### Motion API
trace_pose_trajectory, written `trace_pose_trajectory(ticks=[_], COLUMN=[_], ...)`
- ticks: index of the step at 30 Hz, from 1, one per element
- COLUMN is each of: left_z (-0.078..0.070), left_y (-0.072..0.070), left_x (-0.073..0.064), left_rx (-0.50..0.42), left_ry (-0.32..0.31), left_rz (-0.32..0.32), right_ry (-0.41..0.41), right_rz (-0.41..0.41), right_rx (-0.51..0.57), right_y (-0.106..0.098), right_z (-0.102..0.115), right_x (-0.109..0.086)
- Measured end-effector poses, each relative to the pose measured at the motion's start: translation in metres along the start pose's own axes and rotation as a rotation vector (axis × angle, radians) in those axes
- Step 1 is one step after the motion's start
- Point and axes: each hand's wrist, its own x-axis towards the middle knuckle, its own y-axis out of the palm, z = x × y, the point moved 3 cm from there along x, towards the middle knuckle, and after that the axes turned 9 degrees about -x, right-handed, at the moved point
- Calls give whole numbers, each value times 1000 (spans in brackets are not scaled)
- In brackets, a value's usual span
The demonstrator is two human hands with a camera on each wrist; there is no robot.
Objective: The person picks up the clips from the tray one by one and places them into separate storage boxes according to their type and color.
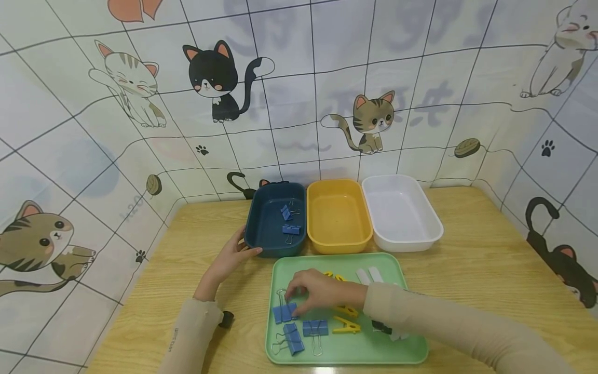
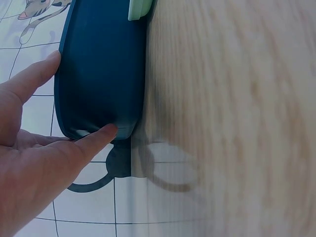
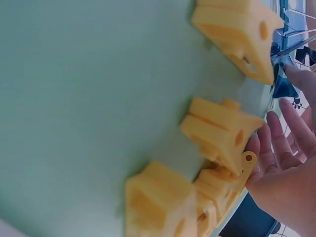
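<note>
My left hand point(image 1: 231, 258) rests with fairly straight fingers against the side and front corner of the dark blue bin point(image 1: 252, 228). Two blue binder clips point(image 1: 291, 229) lie inside that bin. Over the left part of the green tray point(image 1: 345, 358), my right hand point(image 1: 317, 291) reaches down with parted fingers, its fingertips right at a blue binder clip point(image 1: 282, 314). In the right wrist view, the fingers spread beside this blue clip point(image 3: 284, 84). Nearer the tray's front are another blue binder clip point(image 1: 293, 338) and one more point(image 1: 315, 328).
Yellow clothespins point(image 1: 347, 325) and white clips point(image 1: 376, 274) lie on the tray, partly covered by my right arm. A yellow bin point(image 1: 338, 215) and a white bin point(image 1: 399, 213) stand beside the blue one, before a cat-patterned wall covering point(image 1: 294, 130).
</note>
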Motion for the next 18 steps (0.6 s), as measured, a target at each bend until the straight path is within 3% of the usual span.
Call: trace_pose_trajectory(ticks=[5,10,18], left_z=[-1,-1,1], left_y=[1,0,-1], left_x=[-1,-1,0], left_rx=[-1,-3,8], left_ry=[1,0,-3], left_rz=[1,-1,-1], right_ry=[13,1,28], right_rz=[42,64,32], right_rx=[-2,-69,-110], right_y=[0,1,5], right_z=[1,4,2], right_x=[0,-1,1])
